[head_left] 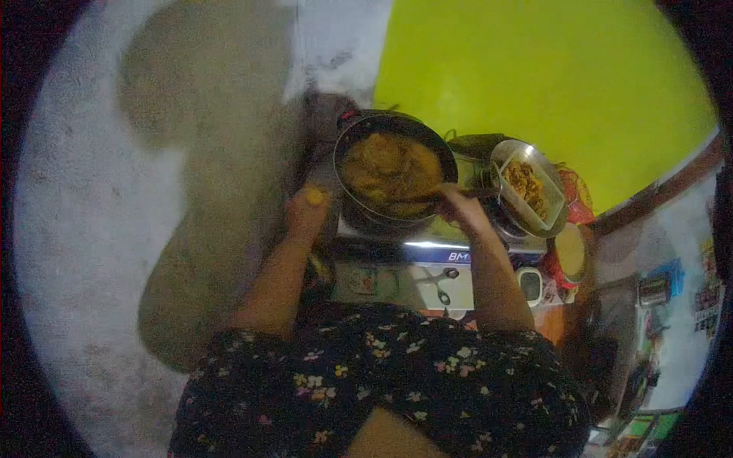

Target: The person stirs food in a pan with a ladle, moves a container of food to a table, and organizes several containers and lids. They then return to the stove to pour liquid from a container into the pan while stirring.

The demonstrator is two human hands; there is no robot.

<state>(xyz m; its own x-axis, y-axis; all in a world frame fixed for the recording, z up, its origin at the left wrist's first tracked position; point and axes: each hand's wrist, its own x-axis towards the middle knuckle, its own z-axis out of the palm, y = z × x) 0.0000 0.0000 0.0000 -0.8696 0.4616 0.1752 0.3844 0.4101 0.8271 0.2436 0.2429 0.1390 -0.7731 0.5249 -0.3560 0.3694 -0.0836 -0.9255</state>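
The dark round metal pan (395,172) of yellow-brown food is sitting on the stove (427,252), probably heavy and hot, best gripped by its handle. The right hand (458,204) is closing around that handle; the left hand (307,211) is pinching something yellow.

A stove (427,256) carries a dark pan (393,172) of yellow-brown food on its left burner. To the right sits a metal bowl (531,191) with a tray of fried pieces. Beneath everything spreads grey floor (99,229).
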